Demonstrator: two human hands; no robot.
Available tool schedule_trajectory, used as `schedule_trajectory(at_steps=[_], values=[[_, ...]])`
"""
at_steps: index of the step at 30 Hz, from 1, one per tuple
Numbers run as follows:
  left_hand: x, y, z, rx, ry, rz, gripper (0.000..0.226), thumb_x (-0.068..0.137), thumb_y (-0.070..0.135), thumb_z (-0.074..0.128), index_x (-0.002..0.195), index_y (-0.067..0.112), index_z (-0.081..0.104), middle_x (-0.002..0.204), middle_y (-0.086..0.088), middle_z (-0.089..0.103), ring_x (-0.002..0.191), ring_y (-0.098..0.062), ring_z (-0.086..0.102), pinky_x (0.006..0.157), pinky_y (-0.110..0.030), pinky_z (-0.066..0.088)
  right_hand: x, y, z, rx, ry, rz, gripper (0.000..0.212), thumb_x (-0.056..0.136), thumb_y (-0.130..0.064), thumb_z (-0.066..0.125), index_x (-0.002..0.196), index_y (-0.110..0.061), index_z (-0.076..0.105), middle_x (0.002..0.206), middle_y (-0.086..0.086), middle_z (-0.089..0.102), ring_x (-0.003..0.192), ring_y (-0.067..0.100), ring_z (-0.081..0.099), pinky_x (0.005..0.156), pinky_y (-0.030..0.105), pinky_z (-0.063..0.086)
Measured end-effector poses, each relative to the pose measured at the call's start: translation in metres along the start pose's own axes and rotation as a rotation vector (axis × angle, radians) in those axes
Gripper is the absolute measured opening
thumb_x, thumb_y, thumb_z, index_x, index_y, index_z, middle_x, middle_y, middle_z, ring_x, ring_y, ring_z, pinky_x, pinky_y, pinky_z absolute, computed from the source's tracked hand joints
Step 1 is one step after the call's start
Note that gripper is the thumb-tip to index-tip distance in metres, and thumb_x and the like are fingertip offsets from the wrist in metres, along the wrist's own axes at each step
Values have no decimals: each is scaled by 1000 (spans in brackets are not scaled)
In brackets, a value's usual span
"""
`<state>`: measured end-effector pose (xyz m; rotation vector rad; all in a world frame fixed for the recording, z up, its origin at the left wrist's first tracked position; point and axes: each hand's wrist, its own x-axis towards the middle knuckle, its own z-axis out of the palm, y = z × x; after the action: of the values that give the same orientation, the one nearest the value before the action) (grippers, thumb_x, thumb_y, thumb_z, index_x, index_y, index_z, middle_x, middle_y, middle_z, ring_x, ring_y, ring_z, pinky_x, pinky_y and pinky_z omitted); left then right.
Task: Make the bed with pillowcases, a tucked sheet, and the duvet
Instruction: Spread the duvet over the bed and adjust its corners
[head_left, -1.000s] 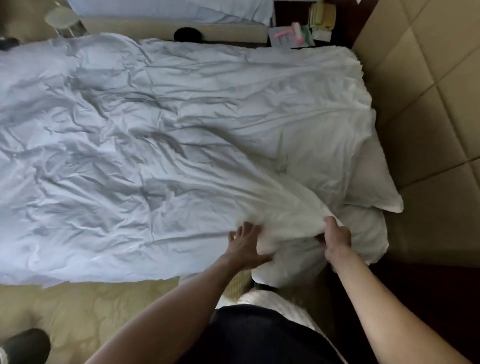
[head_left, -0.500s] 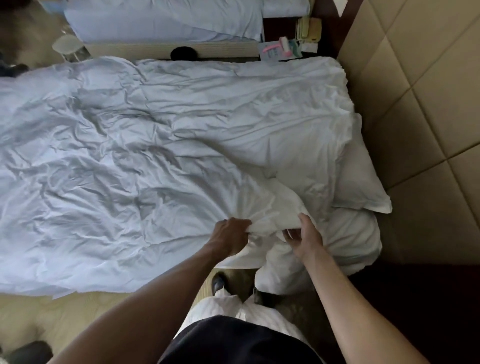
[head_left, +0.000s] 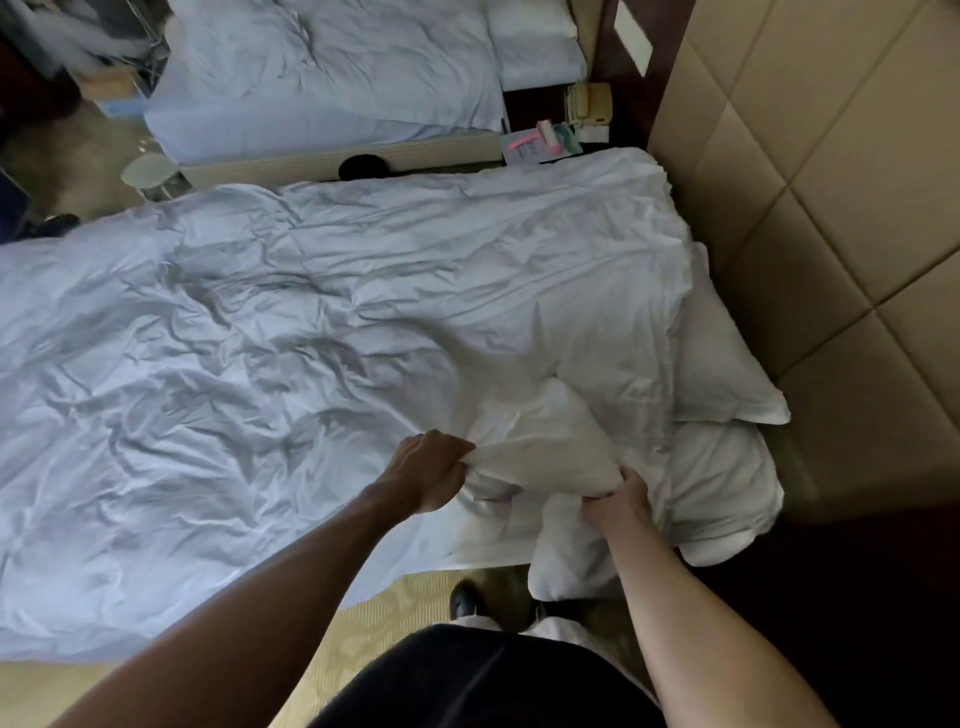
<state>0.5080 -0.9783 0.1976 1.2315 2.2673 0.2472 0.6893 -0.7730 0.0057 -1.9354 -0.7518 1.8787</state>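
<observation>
Since a second ago the left hand (head_left: 428, 470) has gone from flat to fisted. The wrinkled white duvet (head_left: 260, 364) covers the bed from the frame's left edge to centre right. At lower centre the left fingers grip a bunched fold of it. Just right, the right hand (head_left: 618, 501) has its fingers curled round the same fold. Pillows (head_left: 727, 374) lie at right against the padded headboard (head_left: 857, 208).

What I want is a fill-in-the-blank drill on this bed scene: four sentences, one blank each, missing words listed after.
1. The left hand and the right hand both clutch the white ____.
2. Of the two, the ____ hand is nearer the pillows.
3. The pillows lie beside the padded tan ____.
4. Past the far side stands a second ____.

Missing words: duvet; right; headboard; bed.
</observation>
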Motion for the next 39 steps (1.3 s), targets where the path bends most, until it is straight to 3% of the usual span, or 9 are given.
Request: schedule_trajectory(at_steps=[3,6,9,16,19,30,33,37,39], values=[[-1,-9,-1,54,-139,4,17,85,17,42,80,23,58,86,1,69,84,-24,63,72,-34,43,-56,-34,-15,233,19,-7,35,86,-36,64,119,-28,54,100,-1,59,78,14,57,52,14,50],[12,-5,10,80,-216,0,15,89,20,42,91,23,57,100,-1,66,93,-27,60,76,-36,45,-104,-71,-31,119,136,-164,26,89,-23,65,108,-6,57,91,6,61,86,28,61,73,35,52],[21,14,32,63,-334,7,14,88,22,46,101,24,51,111,-2,61,95,-24,56,74,-35,44,-136,-93,-39,48,101,-301,29,91,-14,65,118,-6,57,109,6,59,101,23,58,85,34,49],[34,98,55,-53,-206,225,89,80,54,66,147,13,25,141,-9,30,127,-30,40,103,-46,42,-153,-99,-61,-103,-270,-375,21,94,-15,66,114,-16,64,114,5,72,107,22,67,98,40,52],[40,128,54,-103,-114,148,103,73,71,64,144,10,21,138,-10,34,122,-33,47,96,-46,45,-164,-113,-66,-133,-375,-420,28,92,-12,69,119,-16,64,113,4,74,108,23,68,97,39,53],[52,161,31,-8,160,168,26,80,15,52,102,20,65,106,-10,71,103,-37,62,78,-37,42,-135,-116,-100,35,-436,-167,41,100,-40,54,113,-4,69,97,11,73,89,23,68,80,34,51],[51,162,28,-60,191,124,15,76,14,52,85,18,62,91,-7,71,93,-35,63,69,-34,36,-108,-112,-107,74,-404,36,56,88,-55,62,112,-5,69,104,16,68,97,29,64,80,37,55],[43,160,25,-143,154,76,12,73,12,51,66,22,50,73,1,65,82,-30,63,65,-33,37,-87,-105,-101,-15,-419,190,37,93,-44,62,84,-9,66,68,8,66,66,20,67,61,30,57],[41,159,20,-122,119,77,14,70,12,47,66,25,47,73,2,65,81,-28,62,66,-33,39,-83,-103,-93,-45,-458,155,34,97,-36,56,101,-6,71,82,11,71,69,22,69,64,31,54]])
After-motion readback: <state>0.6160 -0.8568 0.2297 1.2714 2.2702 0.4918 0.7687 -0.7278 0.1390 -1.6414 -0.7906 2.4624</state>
